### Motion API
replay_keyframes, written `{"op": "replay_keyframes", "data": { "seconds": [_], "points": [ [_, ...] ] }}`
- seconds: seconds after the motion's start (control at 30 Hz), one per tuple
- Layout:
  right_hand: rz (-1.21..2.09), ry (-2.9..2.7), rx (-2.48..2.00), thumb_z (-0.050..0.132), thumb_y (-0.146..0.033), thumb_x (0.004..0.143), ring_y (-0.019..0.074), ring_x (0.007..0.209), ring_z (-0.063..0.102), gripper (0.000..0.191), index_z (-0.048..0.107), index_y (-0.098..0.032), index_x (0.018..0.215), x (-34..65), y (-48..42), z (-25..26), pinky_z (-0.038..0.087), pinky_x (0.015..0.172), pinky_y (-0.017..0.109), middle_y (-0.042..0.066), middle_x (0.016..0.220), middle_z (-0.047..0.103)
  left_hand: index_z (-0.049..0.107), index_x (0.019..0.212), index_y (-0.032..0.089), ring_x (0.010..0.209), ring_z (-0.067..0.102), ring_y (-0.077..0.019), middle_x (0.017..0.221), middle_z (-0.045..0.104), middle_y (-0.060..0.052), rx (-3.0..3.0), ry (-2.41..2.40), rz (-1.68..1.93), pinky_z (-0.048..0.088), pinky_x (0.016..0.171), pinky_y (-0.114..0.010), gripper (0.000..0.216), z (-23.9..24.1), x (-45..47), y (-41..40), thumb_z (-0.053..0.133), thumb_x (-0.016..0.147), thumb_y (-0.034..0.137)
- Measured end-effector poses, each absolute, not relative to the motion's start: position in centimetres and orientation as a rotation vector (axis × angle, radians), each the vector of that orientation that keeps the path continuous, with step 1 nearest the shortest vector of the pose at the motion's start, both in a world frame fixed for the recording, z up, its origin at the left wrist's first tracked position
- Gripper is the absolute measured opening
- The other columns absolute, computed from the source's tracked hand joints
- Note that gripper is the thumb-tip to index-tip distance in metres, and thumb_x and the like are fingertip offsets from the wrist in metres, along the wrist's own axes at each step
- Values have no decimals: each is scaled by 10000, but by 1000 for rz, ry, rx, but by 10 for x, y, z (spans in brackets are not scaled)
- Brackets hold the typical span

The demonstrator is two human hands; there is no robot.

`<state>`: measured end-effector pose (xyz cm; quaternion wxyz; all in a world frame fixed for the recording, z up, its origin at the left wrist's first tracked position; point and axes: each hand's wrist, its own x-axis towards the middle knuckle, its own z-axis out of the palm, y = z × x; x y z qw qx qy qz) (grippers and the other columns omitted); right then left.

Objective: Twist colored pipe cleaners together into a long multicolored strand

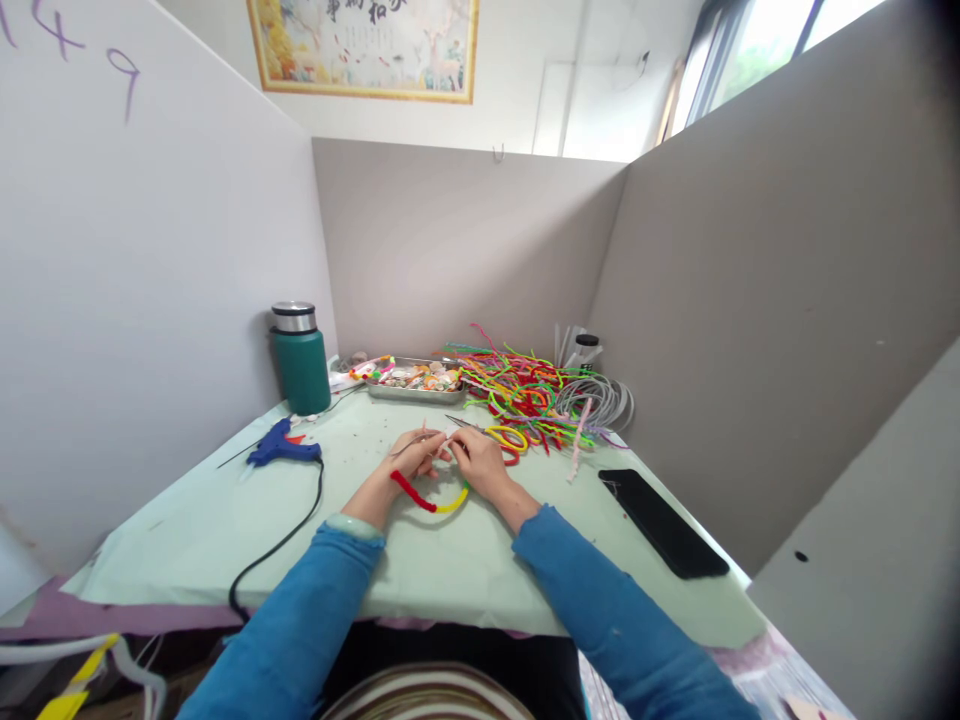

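Pinching a pale piece (448, 433), left hand (415, 454) and right hand (481, 463) meet in a narrow grip, probably for fine control, the red-and-yellow band (435, 508) curving just below them over the bench (442, 570).

From the middle of your table (439, 590), with its pale green cover (172, 540), you have a green bottle (303, 370) standing at eleven o'clock and a blue glue gun (281, 446) lying at ten. A metal tray (416, 394) sits at twelve, a tangled pile of fuzzy wires (517, 385) at one, scissors (491, 431) near it, a grey coil (611, 402) at two, a flat black slab (664, 525) at three.
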<state>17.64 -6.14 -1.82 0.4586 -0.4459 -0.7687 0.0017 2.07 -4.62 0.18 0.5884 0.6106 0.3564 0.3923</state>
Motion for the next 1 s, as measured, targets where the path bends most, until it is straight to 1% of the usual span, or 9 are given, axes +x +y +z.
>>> {"op": "replay_keyframes", "data": {
  "seconds": [0.1,0.23,0.3,0.47,0.63,0.7,0.83,0.9,1.0],
  "points": [
    [77,-1819,-1114,452,-202,815,142,707,526,149,590,-192,758,178,-58,-20,353,643,234,15,745,606,492,1058,151,349,339,-8,714,637,-15,1331,832,989,475,455,-222,496,-1,20,-46,661,664,401],
    [170,-1691,-1184,451,-257,807,130,613,505,182,598,-180,731,183,-53,-21,330,569,225,-1,666,598,372,1209,152,347,373,-17,723,648,-17,1167,830,1114,489,458,-234,647,0,21,-44,682,652,262],
    [195,-1624,-1220,440,-296,809,131,592,497,213,593,-181,714,185,-51,-22,321,549,226,-4,644,593,336,1240,132,345,374,-21,734,654,-36,1087,897,1159,480,452,-235,656,2,21,-41,650,670,216],
    [177,-1451,-1383,444,-319,783,143,571,497,222,562,-188,649,191,-46,-23,306,529,239,-5,604,579,439,1157,126,384,414,-46,769,632,-44,1207,1168,1482,444,466,-233,409,8,17,-38,476,760,214],
    [106,-1297,-1486,438,-272,761,157,601,520,160,572,-192,728,191,-41,-26,327,560,251,7,656,609,578,952,161,701,532,-133,799,597,-49,1947,1369,1963,444,688,-274,225,14,22,-56,463,801,281],
    [93,-1311,-1445,435,-256,763,158,623,534,149,568,-191,784,189,-42,-26,340,577,251,10,688,618,601,872,167,782,524,-158,794,598,-58,2358,1279,1886,420,759,-299,180,15,29,-65,464,805,263],
    [79,-1411,-1328,424,-224,774,156,653,544,131,549,-192,800,183,-46,-23,358,604,251,7,710,610,607,769,165,796,523,-185,760,609,-76,2901,1170,1383,389,761,-324,208,13,42,-72,423,829,239],
    [111,-1444,-1276,424,-222,779,153,650,542,123,542,-193,795,180,-48,-22,364,607,249,2,698,599,604,779,166,804,535,-190,782,620,-82,2972,1198,1161,383,758,-322,219,9,44,-71,408,837,242],
    [201,-1495,-1203,437,-237,787,146,628,539,110,539,-195,791,177,-49,-21,370,595,243,-8,673,588,590,890,176,768,565,-184,825,638,-74,2894,1261,891,386,683,-283,194,2,42,-67,444,820,284]
  ]
}}
